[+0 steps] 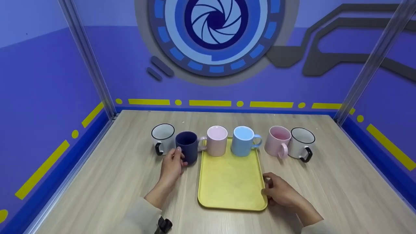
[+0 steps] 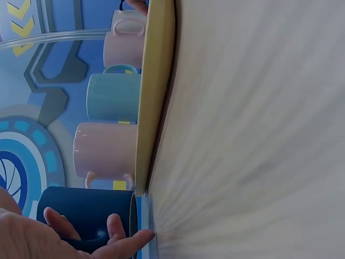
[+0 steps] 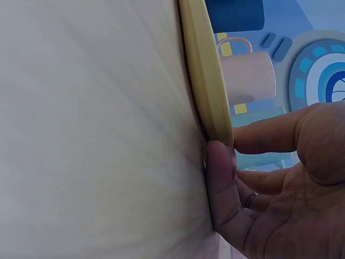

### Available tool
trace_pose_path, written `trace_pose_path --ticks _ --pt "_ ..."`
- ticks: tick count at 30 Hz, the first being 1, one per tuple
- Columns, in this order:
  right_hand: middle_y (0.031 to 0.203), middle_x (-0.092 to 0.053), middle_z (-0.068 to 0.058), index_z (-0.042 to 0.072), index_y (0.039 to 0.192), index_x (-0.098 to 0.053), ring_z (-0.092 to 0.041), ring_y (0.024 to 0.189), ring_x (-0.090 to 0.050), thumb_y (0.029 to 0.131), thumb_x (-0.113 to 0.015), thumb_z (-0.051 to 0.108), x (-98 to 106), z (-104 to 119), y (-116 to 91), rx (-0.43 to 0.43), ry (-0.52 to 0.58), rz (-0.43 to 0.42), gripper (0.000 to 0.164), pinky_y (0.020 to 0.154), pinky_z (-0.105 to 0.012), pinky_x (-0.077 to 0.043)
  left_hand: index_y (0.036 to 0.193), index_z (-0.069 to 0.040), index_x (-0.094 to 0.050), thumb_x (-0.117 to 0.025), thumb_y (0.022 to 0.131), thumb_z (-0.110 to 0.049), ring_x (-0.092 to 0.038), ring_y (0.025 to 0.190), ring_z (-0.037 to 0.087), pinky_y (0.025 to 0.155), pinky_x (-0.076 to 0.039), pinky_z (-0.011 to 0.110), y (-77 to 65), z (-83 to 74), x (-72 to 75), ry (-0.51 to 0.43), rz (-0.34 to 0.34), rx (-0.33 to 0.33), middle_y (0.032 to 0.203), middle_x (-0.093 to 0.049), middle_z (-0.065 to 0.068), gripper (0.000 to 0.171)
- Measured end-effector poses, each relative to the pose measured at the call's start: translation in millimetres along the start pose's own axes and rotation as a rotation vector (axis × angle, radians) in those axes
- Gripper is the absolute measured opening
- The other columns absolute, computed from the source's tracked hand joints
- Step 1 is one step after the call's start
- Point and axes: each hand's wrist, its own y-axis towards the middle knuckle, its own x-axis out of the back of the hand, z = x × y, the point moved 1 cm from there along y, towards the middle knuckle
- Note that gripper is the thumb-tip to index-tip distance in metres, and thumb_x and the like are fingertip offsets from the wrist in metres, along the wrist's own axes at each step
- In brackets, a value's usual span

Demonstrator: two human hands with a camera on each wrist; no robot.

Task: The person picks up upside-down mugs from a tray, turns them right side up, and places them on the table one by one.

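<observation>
My left hand (image 1: 172,165) holds a dark blue mug (image 1: 191,151) by its handle side, just left of the yellow tray (image 1: 232,185). The left wrist view shows the fingers about the mug's handle (image 2: 97,238). At the tray's right edge, my right hand (image 1: 281,190) pinches the rim between thumb and fingers, as the right wrist view also shows. A pale pink mug (image 1: 217,143) and a light blue mug (image 1: 242,143) stand upright on the tray's far end. The pale pink one has its handle toward the dark blue mug.
Left of the dark blue mug stands a white mug (image 1: 165,141) with black rim and handle. Right of the tray are a pink mug (image 1: 274,146) and another black-rimmed white mug (image 1: 299,149). Blue printed walls (image 1: 214,91) enclose the wooden table (image 1: 341,195) behind and on both sides.
</observation>
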Motion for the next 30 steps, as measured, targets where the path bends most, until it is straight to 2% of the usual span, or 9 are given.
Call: trace_pose_path --ticks 6,10,14,23,26,30 --pt "0.092 -0.052 -0.01 -0.014 0.145 -0.036 -0.018 0.07 -0.055 0.092 -0.061 -0.002 -1 1 -1 0.003 0.003 -0.013 0.06 0.054 -0.03 -0.051 0.099 -0.006 -0.055 -0.039 0.113 -0.036 -0.063 0.079 0.022 0.055 -0.047 0.028 6.3 3.1 -2.4 -0.046 0.002 0.025 0.077 -0.054 0.006 0.037" --pt "0.092 -0.052 -0.011 -0.013 0.145 -0.036 -0.018 0.07 -0.055 0.092 -0.061 -0.002 -1 1 -1 -0.006 0.005 -0.016 0.06 0.054 -0.03 -0.05 0.101 -0.005 -0.055 -0.039 0.113 -0.036 -0.063 0.077 0.022 0.057 -0.058 0.036 9.1 4.2 -3.7 -0.065 0.013 0.053 0.082 -0.057 0.009 0.037" --pt "0.092 -0.052 -0.011 -0.013 0.146 -0.036 -0.018 0.069 -0.055 0.092 -0.061 -0.002 -1 1 -1 -0.014 0.002 -0.019 0.06 0.054 -0.03 -0.05 0.103 -0.004 -0.055 -0.038 0.113 -0.036 -0.064 0.079 0.024 0.061 -0.063 0.042 12.4 4.7 -5.1 -0.064 0.018 0.056 0.086 -0.059 0.01 0.037" --pt "0.093 -0.052 -0.011 -0.012 0.146 -0.037 -0.019 0.07 -0.056 0.093 -0.061 -0.001 0 1 -2 -0.017 0.002 -0.023 0.059 0.055 -0.031 -0.052 0.108 -0.003 -0.058 -0.037 0.113 -0.04 -0.07 0.105 0.038 0.065 -0.065 0.048 16.9 4.3 -7.9 -0.026 0.026 0.043 0.109 -0.073 0.016 0.042" --pt "0.094 -0.051 -0.011 -0.012 0.147 -0.036 -0.019 0.07 -0.056 0.094 -0.061 -0.001 0 1 -2 -0.002 0.0 -0.016 0.059 0.055 -0.031 -0.052 0.106 -0.002 -0.058 -0.037 0.113 -0.039 -0.07 0.11 0.043 0.063 -0.064 0.049 18.9 4.2 -8.4 -0.009 0.026 0.021 0.112 -0.074 0.018 0.043" --pt "0.092 -0.051 -0.011 -0.013 0.147 -0.035 -0.019 0.069 -0.055 0.094 -0.06 -0.001 0 2 -2 0.009 0.002 -0.017 0.059 0.055 -0.031 -0.052 0.106 -0.002 -0.058 -0.038 0.113 -0.039 -0.07 0.112 0.043 0.062 -0.064 0.049 21.6 4.7 -8.4 0.01 0.033 0.011 0.114 -0.074 0.018 0.043"
